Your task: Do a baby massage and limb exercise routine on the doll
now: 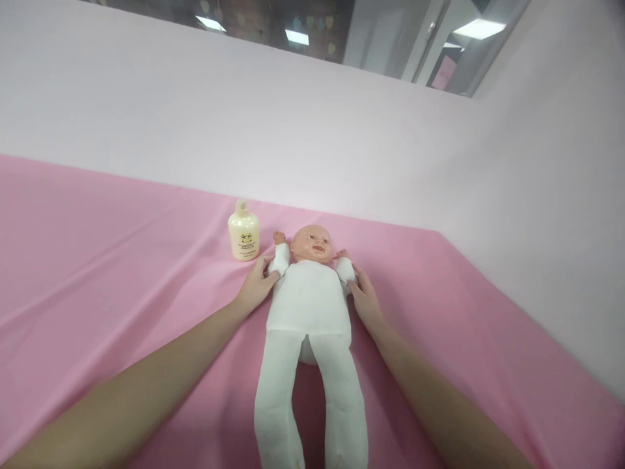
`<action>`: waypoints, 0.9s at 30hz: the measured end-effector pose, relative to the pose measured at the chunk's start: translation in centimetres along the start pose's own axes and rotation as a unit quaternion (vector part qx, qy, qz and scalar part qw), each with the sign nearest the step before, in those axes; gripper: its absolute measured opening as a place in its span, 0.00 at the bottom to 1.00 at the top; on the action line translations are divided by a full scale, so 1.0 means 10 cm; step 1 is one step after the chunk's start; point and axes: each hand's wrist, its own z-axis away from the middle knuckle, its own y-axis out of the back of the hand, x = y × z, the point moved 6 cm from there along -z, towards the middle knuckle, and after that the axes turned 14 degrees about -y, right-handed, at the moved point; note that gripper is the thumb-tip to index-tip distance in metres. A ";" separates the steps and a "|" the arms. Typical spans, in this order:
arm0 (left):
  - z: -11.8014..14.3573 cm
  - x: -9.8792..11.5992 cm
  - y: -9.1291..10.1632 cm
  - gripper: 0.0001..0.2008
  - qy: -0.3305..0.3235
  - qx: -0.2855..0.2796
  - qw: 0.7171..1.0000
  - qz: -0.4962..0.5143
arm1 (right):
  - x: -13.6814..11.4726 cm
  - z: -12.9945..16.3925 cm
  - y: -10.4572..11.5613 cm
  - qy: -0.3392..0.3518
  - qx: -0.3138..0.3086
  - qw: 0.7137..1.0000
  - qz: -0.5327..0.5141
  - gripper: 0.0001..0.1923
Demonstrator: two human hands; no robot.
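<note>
A baby doll (308, 299) with a bare head and a white cloth body lies on its back, its head toward the wall and its legs toward me. Both its arms are bent upward beside the head. My left hand (258, 281) is closed around the doll's arm on the left, thumb on the near side. On the other side, my right hand (364, 296) grips the doll's other arm near the elbow; some of its fingers are hidden behind the sleeve. Close to my left hand stands a pale yellow pump bottle (244, 236), upright.
A wrinkled pink cloth (146, 260) covers the surface under the doll. Behind it rises a white wall (234, 117), which continues along the right side. Above the wall, a window (381, 39) reflects ceiling lights.
</note>
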 end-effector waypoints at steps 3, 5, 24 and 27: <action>0.00 0.03 0.00 0.22 -0.003 0.002 1.000 0.001 | -0.01 0.01 0.00 -0.001 -0.001 1.000 -0.002 0.31; 0.00 0.04 0.00 0.22 0.000 0.002 1.000 -0.001 | -0.02 0.01 0.00 0.000 0.001 1.000 -0.005 0.31; 0.00 0.02 0.01 0.21 -0.006 0.000 1.000 -0.014 | -0.02 0.00 -0.01 0.007 -0.003 1.000 -0.019 0.31; 0.00 -0.01 0.00 0.23 -0.005 -0.001 1.000 -0.008 | -0.01 0.00 -0.01 0.003 0.000 1.000 -0.019 0.31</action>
